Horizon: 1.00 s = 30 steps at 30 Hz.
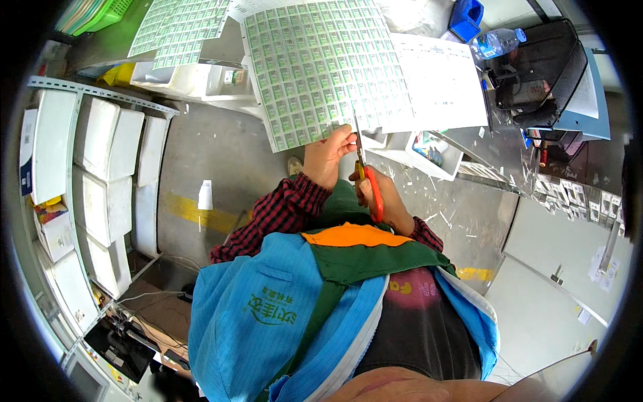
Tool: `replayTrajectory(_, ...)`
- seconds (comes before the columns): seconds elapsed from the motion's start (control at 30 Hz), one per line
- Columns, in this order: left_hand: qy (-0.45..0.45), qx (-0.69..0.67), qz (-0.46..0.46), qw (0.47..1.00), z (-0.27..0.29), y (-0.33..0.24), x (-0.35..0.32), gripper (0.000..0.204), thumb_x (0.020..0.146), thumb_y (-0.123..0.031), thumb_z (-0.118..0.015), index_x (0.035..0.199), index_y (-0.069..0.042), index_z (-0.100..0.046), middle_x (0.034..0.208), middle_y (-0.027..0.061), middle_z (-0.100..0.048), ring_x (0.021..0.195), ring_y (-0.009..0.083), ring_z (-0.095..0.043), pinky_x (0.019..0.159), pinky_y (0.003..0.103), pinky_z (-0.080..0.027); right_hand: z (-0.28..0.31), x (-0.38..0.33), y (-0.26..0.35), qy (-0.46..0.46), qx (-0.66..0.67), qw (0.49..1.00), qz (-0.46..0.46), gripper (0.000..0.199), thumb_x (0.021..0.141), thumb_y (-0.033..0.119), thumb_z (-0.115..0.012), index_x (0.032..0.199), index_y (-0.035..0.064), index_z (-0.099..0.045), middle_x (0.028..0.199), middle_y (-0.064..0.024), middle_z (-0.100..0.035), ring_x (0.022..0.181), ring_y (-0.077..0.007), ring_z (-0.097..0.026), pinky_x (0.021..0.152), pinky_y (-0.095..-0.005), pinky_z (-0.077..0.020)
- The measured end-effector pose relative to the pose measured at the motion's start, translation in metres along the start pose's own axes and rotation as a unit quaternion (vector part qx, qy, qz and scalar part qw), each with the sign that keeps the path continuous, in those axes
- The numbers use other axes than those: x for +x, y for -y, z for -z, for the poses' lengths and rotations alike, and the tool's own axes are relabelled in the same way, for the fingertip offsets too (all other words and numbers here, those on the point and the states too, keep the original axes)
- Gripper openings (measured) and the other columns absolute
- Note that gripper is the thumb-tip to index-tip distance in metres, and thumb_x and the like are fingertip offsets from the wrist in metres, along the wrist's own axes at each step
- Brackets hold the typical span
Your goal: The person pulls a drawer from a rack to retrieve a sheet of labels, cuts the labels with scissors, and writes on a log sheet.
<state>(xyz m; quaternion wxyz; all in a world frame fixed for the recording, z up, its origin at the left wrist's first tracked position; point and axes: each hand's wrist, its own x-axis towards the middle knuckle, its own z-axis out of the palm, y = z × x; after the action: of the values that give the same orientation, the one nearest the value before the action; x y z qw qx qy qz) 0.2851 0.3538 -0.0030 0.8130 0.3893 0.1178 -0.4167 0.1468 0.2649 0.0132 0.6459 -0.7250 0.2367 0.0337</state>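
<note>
A large sheet of small green-and-white printed labels [321,67] juts over the near edge of the workbench. My left hand [326,159] pinches its near edge between thumb and fingers. In my right hand [390,201] is a pair of scissors [376,194] with red-orange and yellow handles, its fingers closed round them. The scissor blades point away from me at the sheet's near edge, just right of my left fingertips. Whether the blades have paper between them I cannot tell.
Another label sheet [177,30] lies at the far left, and a white printed paper [442,84] at right. Beyond are a water bottle [499,43], a blue bin [465,19] and a black tray [536,74]. White drawers [107,141] stand left; paper scraps litter the floor.
</note>
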Motion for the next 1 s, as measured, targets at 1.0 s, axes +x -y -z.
replayTrajectory(1.0,-0.001,-0.018,0.010,1.000,0.035,0.019,0.001,0.014,0.087,-0.016,-0.063,0.092,-0.003,-0.064,0.080,0.0008,-0.061,0.075,0.0126,-0.057,0.074,0.027,-0.044,-0.014,0.018,0.005,0.004,0.098,0.994,-0.054,0.036,0.096,0.037,-0.050,0.095,0.0015,-0.058,0.057,0.0009,-0.046,0.045,-0.0086,-0.048,0.042,-0.0255,-0.0389)
